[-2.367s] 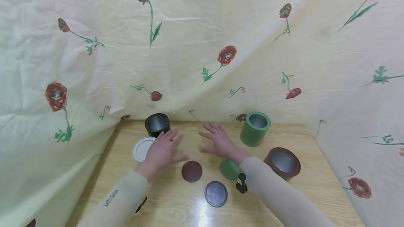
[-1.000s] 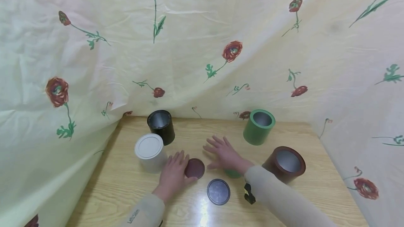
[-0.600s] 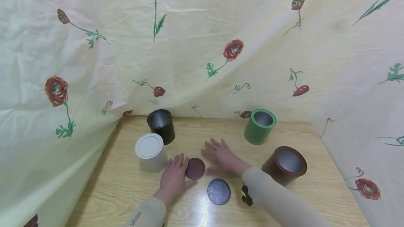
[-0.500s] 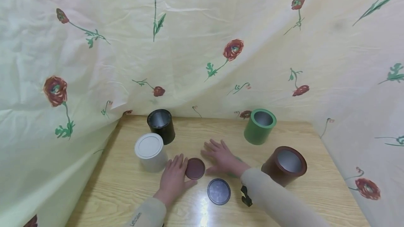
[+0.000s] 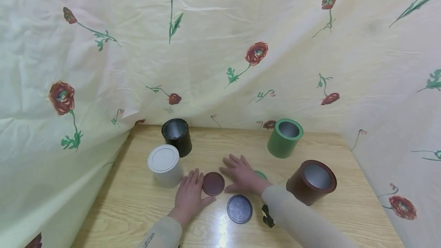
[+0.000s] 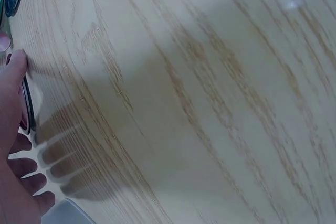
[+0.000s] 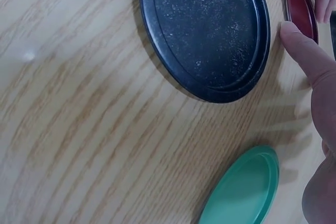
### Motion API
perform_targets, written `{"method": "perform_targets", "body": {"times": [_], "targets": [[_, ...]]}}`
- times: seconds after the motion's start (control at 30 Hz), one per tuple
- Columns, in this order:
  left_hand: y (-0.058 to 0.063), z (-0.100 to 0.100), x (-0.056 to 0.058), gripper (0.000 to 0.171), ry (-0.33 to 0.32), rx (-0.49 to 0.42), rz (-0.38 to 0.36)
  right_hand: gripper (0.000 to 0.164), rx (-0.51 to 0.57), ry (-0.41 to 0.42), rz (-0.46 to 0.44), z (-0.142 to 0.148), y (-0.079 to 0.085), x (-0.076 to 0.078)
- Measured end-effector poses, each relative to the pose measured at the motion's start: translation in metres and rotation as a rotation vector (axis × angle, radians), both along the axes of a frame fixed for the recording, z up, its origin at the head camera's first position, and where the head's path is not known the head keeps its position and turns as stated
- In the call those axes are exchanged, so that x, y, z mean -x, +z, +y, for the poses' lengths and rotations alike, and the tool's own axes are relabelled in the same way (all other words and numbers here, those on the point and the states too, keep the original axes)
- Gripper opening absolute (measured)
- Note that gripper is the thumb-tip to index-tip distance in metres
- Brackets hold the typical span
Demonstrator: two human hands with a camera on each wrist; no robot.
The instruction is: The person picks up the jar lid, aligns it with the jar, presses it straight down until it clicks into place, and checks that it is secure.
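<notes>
My left hand (image 5: 189, 194) lies palm down with fingers spread, its thumb and index fingertip close to the edge of a round brown lid (image 5: 213, 183). My right hand (image 5: 241, 175), also spread and palm down, is on the other side of that lid; its thumb points at it in the right wrist view. Neither hand grips anything. Partly hidden behind the right hand is a green lid (image 7: 244, 190). A black lid (image 5: 239, 209) lies nearer the front. Just beyond the left fingertips stands a white canister (image 5: 167, 173) with its white lid on.
At the back left, an uncovered black canister (image 5: 179, 142) stands behind the white one. An uncovered green canister (image 5: 281, 143) is at the back right, and an uncovered brown canister (image 5: 303, 186) stands beside the right forearm. Floral cloth (image 5: 206, 68) hangs around the wooden table (image 5: 120, 202).
My left hand has moved from beside the white canister toward the front, beside the brown lid. My right hand has come down and nearer the front. Over the last half second both barely moved.
</notes>
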State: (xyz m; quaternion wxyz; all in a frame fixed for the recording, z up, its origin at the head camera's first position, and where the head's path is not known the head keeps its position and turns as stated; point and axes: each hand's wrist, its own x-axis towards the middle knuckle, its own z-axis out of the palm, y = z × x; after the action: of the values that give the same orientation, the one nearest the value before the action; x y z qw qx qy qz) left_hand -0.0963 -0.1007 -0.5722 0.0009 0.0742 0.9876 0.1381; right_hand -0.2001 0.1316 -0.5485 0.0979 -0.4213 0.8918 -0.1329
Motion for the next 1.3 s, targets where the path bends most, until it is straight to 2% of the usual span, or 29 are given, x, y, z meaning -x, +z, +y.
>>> {"method": "perform_targets", "body": {"times": [0.2,0.77,1.03,1.3], "targets": [[-0.001,0.000,0.000,0.094,-0.001,-0.002,-0.003,0.076,0.002,0.007,0.011,-0.001,-0.002,-0.002],[-0.007,0.001,0.007,0.087,-0.033,0.002,0.062,0.071,0.068,0.026,0.014,-0.004,-0.016,-0.003],[-0.007,0.001,0.010,0.085,-0.031,-0.055,0.077,0.071,0.090,0.023,0.006,-0.003,-0.018,-0.003],[-0.009,0.001,0.011,0.086,-0.040,-0.031,0.112,0.073,0.090,0.009,0.014,0.000,-0.017,-0.003]]}}
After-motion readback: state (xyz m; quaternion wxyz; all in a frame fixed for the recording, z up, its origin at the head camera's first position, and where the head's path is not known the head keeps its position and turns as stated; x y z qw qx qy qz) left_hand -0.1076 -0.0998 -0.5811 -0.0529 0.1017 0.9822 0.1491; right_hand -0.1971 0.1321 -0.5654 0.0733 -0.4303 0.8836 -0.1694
